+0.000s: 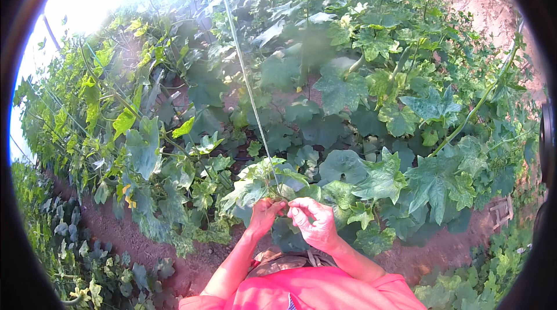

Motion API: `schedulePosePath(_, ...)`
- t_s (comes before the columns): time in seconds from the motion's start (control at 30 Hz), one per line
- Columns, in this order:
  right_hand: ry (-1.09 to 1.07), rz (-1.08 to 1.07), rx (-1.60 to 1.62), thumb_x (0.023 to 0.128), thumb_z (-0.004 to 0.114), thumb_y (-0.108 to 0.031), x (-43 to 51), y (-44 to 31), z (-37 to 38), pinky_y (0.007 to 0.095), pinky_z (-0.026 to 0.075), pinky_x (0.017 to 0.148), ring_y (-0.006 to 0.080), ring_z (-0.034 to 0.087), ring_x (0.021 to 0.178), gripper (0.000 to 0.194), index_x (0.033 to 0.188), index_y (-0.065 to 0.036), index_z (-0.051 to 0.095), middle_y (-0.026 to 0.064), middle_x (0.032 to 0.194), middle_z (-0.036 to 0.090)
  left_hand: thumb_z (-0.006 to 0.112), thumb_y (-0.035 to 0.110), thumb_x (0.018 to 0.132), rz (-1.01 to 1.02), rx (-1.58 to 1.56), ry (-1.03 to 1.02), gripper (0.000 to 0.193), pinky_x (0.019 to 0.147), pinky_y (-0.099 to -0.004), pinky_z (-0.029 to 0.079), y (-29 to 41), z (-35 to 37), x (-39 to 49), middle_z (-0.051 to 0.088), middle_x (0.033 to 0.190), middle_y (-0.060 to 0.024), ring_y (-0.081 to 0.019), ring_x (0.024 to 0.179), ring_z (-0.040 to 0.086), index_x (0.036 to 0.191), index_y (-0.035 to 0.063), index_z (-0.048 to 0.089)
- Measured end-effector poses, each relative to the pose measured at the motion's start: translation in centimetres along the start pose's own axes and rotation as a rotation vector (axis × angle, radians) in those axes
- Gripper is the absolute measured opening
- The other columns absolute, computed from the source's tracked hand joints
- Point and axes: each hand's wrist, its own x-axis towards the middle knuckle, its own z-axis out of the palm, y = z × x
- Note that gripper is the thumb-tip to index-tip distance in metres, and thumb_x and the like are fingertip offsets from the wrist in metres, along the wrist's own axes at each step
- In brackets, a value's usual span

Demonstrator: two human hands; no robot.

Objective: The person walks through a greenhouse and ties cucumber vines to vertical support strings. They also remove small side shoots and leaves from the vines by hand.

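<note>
My left hand [264,217] is closed at the lower end of a pale string [249,79], which runs up out of view. Touching or nearly touching its fingertips, my right hand [314,223] has its fingers curled, with thumb and forefinger pinched by a thin strand or stem. Whether that is string or vine cannot be told. Just beyond both hands, the leafy top of a vine plant [256,183] spreads around the string's lower end. Broad lobed leaves [383,177] surround the spot.
Dense climbing vines fill the view ahead, with long green fruits [400,61] hanging at the upper right. A bare vine stem [474,107] slants up at the right. Soil [113,227] shows along the row's foot, and more plants [143,277] grow at the lower left.
</note>
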Motion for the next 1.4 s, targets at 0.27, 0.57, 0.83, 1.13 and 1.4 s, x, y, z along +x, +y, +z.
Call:
schedulePosePath(0.27, -0.011, 0.005, 0.099, 0.083, 0.060, -0.005, 0.5, 0.4, -0.1, 0.0195, 0.043, 0.053, 0.0047, 0.053, 0.060, 0.012, 0.092, 0.002, 0.059, 0.0034, 0.071, 0.060, 0.055, 0.008, 0.082, 0.011, 0.002, 0.223, 0.014, 0.063, -0.0212, 0.046, -1.9, 1.7, -1.6, 0.064, 0.077, -0.0008, -0.0068, 0.069, 0.057, 0.085, -0.0017, 0.065)
schedulePosePath(0.57, -0.049, -0.086, -0.080, 0.075, 0.065, -0.003, 2.9, -0.8, 3.4, 0.0202, 0.036, 0.045, 0.0043, 0.046, 0.050, 0.007, 0.078, 0.002, 0.061, 0.0017, 0.066, 0.055, 0.043, 0.035, 0.090, -0.075, 0.505, 0.090, 0.050, 0.097, -0.0322, 0.033, -6.7, -2.5, -2.9, 0.043, 0.126, -0.0091, -0.0181, 0.117, 0.040, 0.130, 0.0059, 0.035)
schedulePosePath(0.83, 0.119, -0.265, -0.381, 0.059, 0.062, 0.002, 3.9, -1.2, 7.4, 0.0272, 0.035, 0.048, 0.0130, 0.041, 0.046, 0.013, 0.067, -0.005, 0.054, 0.0017, 0.056, 0.045, 0.056, 0.028, 0.083, 0.441, 0.693, 0.166, 0.039, 0.074, -0.0337, 0.046, -19.1, -10.7, 2.4, 0.057, 0.096, -0.0060, -0.0186, 0.085, 0.054, 0.116, 0.0077, 0.046)
schedulePosePath(1.13, 0.318, -0.593, -0.277, 0.063, 0.056, 0.000, 4.4, -1.5, 7.0, 0.0312, 0.040, 0.056, 0.0193, 0.047, 0.057, 0.017, 0.079, -0.004, 0.051, 0.0073, 0.069, 0.050, 0.052, 0.022, 0.088, 0.624, 1.085, -0.047, 0.026, 0.081, -0.0319, 0.046, -15.0, -8.5, 1.1, 0.055, 0.108, -0.0052, -0.0154, 0.099, 0.054, 0.111, 0.0107, 0.051)
schedulePosePath(1.4, 0.274, 0.231, 0.703, 0.079, 0.045, 0.001, 0.7, -1.9, -0.1, 0.0245, 0.040, 0.047, 0.0138, 0.045, 0.055, 0.004, 0.081, -0.002, 0.046, 0.0107, 0.080, 0.049, 0.053, 0.021, 0.087, 0.135, 0.150, -0.153, 0.026, 0.081, -0.0322, 0.046, -13.0, -4.7, 2.3, 0.055, 0.107, -0.0056, -0.0158, 0.098, 0.055, 0.111, 0.0102, 0.051)
